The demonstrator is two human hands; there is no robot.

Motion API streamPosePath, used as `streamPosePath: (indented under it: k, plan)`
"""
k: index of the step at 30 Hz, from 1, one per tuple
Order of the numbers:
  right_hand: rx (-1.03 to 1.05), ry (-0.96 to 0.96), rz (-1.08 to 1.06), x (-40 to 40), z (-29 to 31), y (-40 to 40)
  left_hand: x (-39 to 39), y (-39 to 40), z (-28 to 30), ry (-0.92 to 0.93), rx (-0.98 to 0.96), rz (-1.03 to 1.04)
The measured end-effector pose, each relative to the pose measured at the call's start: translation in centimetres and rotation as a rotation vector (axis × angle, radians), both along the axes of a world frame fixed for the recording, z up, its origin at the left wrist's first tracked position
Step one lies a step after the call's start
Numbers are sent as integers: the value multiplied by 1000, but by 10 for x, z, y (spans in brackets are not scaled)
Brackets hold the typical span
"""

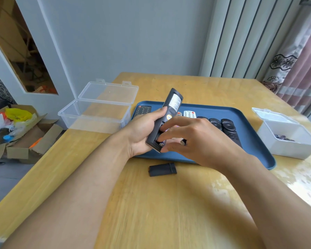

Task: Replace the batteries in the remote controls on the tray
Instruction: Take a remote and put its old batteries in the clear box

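Note:
My left hand (142, 133) grips a black remote (171, 106) back side up, tilted above the blue tray (248, 123). Its battery compartment is open and a battery (161, 143) lies in it. The fingers of my right hand (192, 139) reach into the compartment, and this hand also holds a second battery (183, 142) against the palm. The remote's black battery cover (162, 169) lies on the wooden table just in front of the tray. Several other remotes (223, 125), black and white, lie on the tray behind my hands.
An open clear plastic box (97, 112) stands left of the tray at the table's edge. An open white box (287, 139) holding several batteries stands at the right. Cardboard boxes with clutter (16, 130) sit on the floor to the left.

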State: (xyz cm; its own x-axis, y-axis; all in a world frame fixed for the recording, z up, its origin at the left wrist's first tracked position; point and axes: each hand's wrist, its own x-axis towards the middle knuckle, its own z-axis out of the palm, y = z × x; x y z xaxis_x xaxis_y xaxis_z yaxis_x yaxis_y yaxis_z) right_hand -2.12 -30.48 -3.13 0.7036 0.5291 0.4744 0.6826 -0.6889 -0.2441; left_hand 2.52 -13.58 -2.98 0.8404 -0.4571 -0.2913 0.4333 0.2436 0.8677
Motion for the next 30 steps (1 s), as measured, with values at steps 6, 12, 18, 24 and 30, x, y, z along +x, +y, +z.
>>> streamPosePath:
  k: [6,12,18,24,30]
  plan:
    - [256,60,38,-5,4,6,0,0,-2,-58,23,-16]
    - [779,523,-28,4,7,1,5,-4,2,-230,-125,310]
    - [670,855,-187,24,3,6,9,27,15,-386,-266,558]
    - [326,962,-113,60,41,60,34,103,7,-571,-13,748]
    - [-134,601,-67,116,66,140,47,137,-11,-570,-16,1015]
